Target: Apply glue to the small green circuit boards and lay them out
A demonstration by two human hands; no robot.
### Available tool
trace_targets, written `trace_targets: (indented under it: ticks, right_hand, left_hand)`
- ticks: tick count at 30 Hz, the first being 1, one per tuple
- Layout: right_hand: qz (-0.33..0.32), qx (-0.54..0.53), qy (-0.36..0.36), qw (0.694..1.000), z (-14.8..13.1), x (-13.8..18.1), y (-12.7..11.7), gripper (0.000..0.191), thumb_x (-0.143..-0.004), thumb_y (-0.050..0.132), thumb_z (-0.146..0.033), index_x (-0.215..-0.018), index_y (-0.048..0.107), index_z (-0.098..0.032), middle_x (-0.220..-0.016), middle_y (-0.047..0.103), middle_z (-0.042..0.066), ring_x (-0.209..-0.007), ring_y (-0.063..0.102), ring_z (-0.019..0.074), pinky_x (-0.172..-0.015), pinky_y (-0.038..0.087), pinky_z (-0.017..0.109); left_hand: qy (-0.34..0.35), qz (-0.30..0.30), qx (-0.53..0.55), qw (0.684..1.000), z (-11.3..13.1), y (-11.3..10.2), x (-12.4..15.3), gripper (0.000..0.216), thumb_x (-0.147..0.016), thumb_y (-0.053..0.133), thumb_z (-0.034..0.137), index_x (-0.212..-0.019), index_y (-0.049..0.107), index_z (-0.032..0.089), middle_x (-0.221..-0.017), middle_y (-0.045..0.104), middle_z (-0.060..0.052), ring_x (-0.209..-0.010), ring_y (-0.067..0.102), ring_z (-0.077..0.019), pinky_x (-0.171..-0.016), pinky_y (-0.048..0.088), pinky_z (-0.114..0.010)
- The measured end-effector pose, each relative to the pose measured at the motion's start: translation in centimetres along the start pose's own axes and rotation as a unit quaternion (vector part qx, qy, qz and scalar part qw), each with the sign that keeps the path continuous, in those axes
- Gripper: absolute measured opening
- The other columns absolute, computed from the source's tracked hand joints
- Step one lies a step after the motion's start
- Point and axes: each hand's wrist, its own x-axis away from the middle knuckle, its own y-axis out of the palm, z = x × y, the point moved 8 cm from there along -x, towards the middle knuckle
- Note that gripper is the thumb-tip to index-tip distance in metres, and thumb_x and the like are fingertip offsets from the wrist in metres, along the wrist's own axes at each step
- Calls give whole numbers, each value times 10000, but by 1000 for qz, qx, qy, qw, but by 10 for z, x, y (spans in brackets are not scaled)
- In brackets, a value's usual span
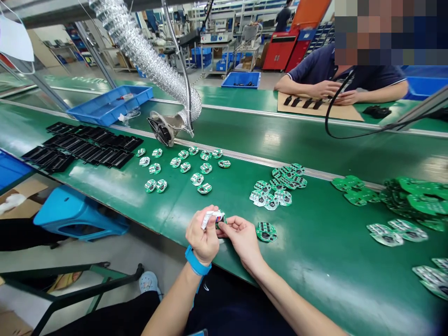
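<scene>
My left hand [202,238], with a blue band at the wrist, is closed around a small white squeeze tube [207,219] that has a coloured mark near one end. Pinched in the fingers of my right hand [244,237] is a green circuit board [223,216], mostly hidden behind the fingers. Tube and board are close together; whether they touch I cannot tell. Just right of my right hand lies a single circuit board [266,232]. Beyond my hands a cluster of boards [271,199] rests on the green bench [168,212], with several separate small boards [197,179] to the left.
Black plastic housings [84,144] lie in rows at left, near a blue tray [112,105]. A fan on a foil duct [163,128] hangs over the bench. Stacked boards [416,200] stand at right. Across the bench, a co-worker's hands [336,93] handle black parts on cardboard.
</scene>
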Motion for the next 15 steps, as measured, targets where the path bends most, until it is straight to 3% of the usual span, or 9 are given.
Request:
trace_targets:
  ticks: [5,9,15]
  right_hand:
    - [11,-6,7,1000,0,0,-2,615,-433,1014,-588,-712,652,-176,-595,741,25,-581,764,201,-606,616,256]
    - [14,-10,13,1000,-2,2,-3,603,-450,1019,-565,-737,667,-168,-622,756,38,-604,771,201,-632,628,263]
    - [13,-7,8,1000,-3,3,-4,570,-479,1016,-552,-736,687,-165,-627,760,42,-586,763,197,-639,632,272]
  left_hand:
    - [7,15,-26,1000,-9,-8,0,189,-1029,607,239,-1164,715,162,-979,816,-97,-849,801,-197,-745,648,-299]
    - [-27,23,-20,999,-20,-15,5,211,-1039,593,262,-1182,709,158,-977,815,-95,-821,799,-191,-699,647,-287]
    - [-25,7,-19,999,-14,-12,3,186,-1028,609,243,-1153,724,166,-939,817,-78,-809,797,-187,-737,640,-285]
